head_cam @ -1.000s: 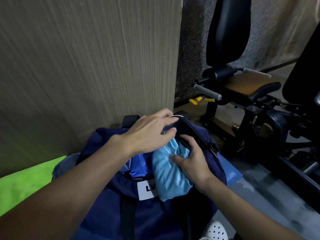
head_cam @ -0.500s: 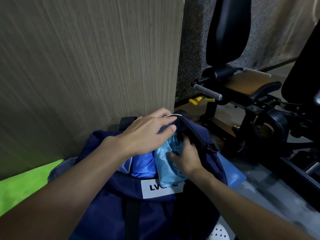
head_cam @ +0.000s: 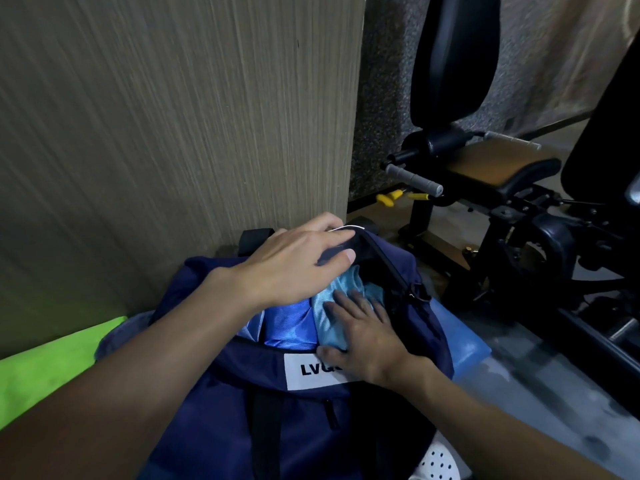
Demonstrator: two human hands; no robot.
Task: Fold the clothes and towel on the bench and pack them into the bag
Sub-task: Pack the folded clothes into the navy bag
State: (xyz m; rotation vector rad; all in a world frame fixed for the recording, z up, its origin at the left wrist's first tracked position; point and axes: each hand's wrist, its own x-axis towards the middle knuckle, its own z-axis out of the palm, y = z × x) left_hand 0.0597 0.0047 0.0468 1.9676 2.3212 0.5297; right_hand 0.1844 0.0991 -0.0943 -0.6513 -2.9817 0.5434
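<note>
Single head view, angled down, close over bag [head_cam: 304, 410]

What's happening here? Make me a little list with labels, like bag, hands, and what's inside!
bag: navy blue fabric bag, open at the top, white label on front
left hand: pinches the bag's far rim
right hand: fingers flat, pressing the light blue cloth into the bag
also inside: bright blue shiny cloth
left of bag: lime green cloth
right side: black gym machine
</note>
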